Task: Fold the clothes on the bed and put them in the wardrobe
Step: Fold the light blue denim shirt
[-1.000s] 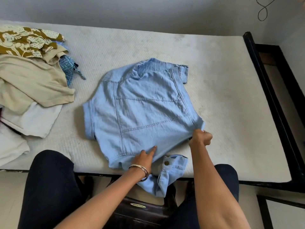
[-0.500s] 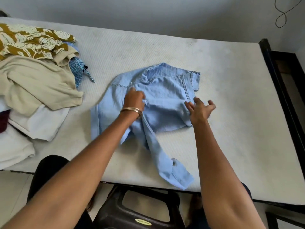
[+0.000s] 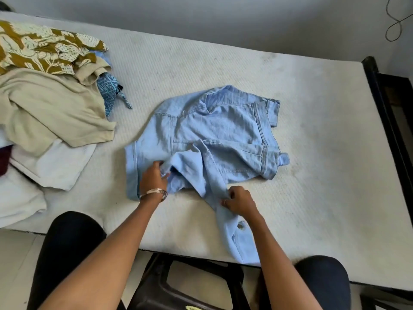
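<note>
A light blue denim jacket (image 3: 214, 139) lies partly folded in the middle of the white mattress (image 3: 312, 135). Its lower part is doubled up over the back, and one sleeve trails down toward the bed's near edge. My left hand (image 3: 154, 177), with a metal bangle on the wrist, pinches the folded hem at the jacket's lower left. My right hand (image 3: 239, 199) grips the sleeve where it leaves the body of the jacket. The wardrobe is out of view.
A heap of unfolded clothes (image 3: 44, 104) fills the mattress's left end: a brown patterned piece, a beige top, a blue patterned item, white garments. A black bed frame (image 3: 386, 121) runs along the right. A dark stool (image 3: 190, 285) stands between my knees.
Both hands came back from the jacket's upper part to its near edge. The left hand now holds the folded hem and the right hand has closed on the trailing sleeve.
</note>
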Motion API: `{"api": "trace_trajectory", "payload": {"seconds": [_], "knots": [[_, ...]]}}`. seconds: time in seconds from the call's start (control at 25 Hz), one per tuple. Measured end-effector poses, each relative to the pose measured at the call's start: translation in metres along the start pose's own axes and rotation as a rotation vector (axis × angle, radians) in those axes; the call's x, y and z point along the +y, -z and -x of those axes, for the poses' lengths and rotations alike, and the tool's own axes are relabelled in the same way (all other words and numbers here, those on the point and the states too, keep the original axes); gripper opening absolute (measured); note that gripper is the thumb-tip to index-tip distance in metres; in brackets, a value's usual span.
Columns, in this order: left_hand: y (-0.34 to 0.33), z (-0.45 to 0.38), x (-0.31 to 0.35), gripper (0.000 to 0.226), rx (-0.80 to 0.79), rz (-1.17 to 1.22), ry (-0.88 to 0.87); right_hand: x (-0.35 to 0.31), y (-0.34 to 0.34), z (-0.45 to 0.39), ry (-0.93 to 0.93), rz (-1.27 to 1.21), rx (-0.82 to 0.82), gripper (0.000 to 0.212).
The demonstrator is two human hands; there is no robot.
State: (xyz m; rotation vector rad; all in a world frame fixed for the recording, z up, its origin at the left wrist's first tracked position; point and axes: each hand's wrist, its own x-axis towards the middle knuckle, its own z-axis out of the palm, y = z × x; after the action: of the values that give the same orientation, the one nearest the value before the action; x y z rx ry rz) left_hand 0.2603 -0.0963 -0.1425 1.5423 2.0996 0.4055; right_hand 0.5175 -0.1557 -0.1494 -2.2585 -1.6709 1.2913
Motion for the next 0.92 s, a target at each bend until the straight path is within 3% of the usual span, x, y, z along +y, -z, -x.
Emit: {"api": "trace_trajectory", "payload": {"seconds": [0.04, 0.12, 0.2, 0.24, 0.32, 0.4, 0.44, 0.48, 0.52, 0.6, 0.64, 0.68, 0.76, 0.84, 0.92], "knots": [[0.007, -0.008, -0.001, 0.03, 0.049, 0.058, 0.064, 0.0, 0.009, -0.001, 0.025, -0.228, 0.025, 0.03], [0.022, -0.028, -0.005, 0.023, 0.085, 0.111, 0.162, -0.006, 0.04, 0.0, 0.023, -0.65, 0.164, 0.023], [0.035, -0.044, -0.009, 0.024, 0.046, 0.104, 0.212, -0.013, 0.08, 0.002, 0.033, -0.84, 0.285, 0.018], [0.039, -0.05, -0.011, 0.022, 0.015, 0.077, 0.229, -0.016, 0.096, 0.003, 0.065, -0.864, 0.264, 0.018], [0.04, -0.056, -0.014, 0.019, -0.024, 0.052, 0.279, -0.024, 0.115, 0.007, 0.08, -0.8, -0.015, 0.019], [0.036, -0.054, -0.013, 0.02, -0.006, 0.06, 0.308, -0.028, 0.117, 0.015, -0.002, -0.54, -0.458, 0.019], [0.032, -0.053, -0.012, 0.022, 0.016, 0.067, 0.299, -0.022, 0.113, 0.012, -0.055, -0.45, -0.565, 0.019], [0.028, -0.051, -0.011, 0.027, 0.03, 0.065, 0.264, -0.015, 0.106, 0.007, -0.115, -0.442, -0.511, 0.02], [0.025, -0.051, -0.012, 0.032, 0.029, 0.055, 0.21, -0.006, 0.1, -0.001, -0.171, -0.498, -0.29, 0.017], [0.017, -0.05, -0.014, 0.037, 0.011, 0.039, 0.105, 0.011, 0.094, -0.014, -0.269, -0.511, 0.433, 0.016], [0.016, -0.05, -0.013, 0.036, 0.012, 0.052, 0.097, 0.014, 0.094, -0.016, -0.297, -0.469, 0.657, 0.025], [0.014, -0.051, -0.012, 0.034, 0.021, 0.078, 0.121, 0.013, 0.094, -0.019, -0.333, -0.43, 0.715, 0.04], [0.011, -0.052, -0.006, 0.028, 0.039, 0.137, 0.198, 0.009, 0.094, -0.027, -0.431, -0.467, 0.576, 0.055], [0.008, -0.052, -0.003, 0.022, 0.035, 0.163, 0.23, 0.005, 0.106, -0.035, -0.421, -0.548, 0.573, 0.037], [0.007, -0.053, -0.004, 0.022, 0.045, 0.16, 0.245, 0.001, 0.129, -0.039, -0.284, -0.598, 0.753, 0.025]]}}
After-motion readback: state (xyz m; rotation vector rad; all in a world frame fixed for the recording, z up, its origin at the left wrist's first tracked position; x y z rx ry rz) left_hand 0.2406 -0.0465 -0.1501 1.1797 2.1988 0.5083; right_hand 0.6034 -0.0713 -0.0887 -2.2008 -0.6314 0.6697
